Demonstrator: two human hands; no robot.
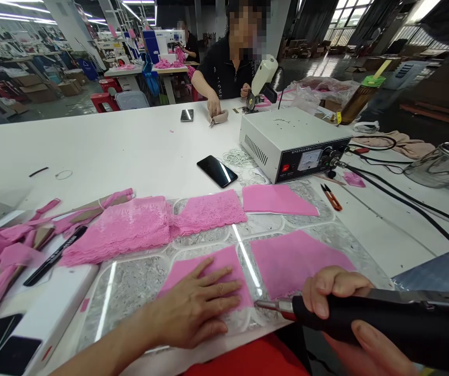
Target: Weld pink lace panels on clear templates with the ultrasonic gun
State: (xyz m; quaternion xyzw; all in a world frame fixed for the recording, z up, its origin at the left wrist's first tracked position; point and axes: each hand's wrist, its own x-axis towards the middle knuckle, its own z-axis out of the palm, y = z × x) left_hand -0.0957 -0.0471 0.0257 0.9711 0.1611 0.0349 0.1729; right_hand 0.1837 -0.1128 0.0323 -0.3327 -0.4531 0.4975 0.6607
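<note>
My left hand (199, 303) lies flat with fingers spread on a pink fabric piece (224, 258). My right hand (342, 308) is wrapped round a thick black handheld tool (400, 318) with a narrow metal tip. That tip points left and sits at the lower right corner of the fabric under my left hand; whether it touches the cloth I cannot tell. To the right lies a second pink piece (295, 258), with a folded pink piece (277, 198) behind it. Stacked pink lace (122, 227) is at the left. A grey marbled mat (130, 282) is beneath the pieces.
A metal control box (279, 136) with black cables stands at the back right, near orange snips (331, 197) and a glass jar (441, 164). A black phone (217, 171) lies behind the lace. A black marker (54, 256) is at left. Across the table sits a person (234, 68).
</note>
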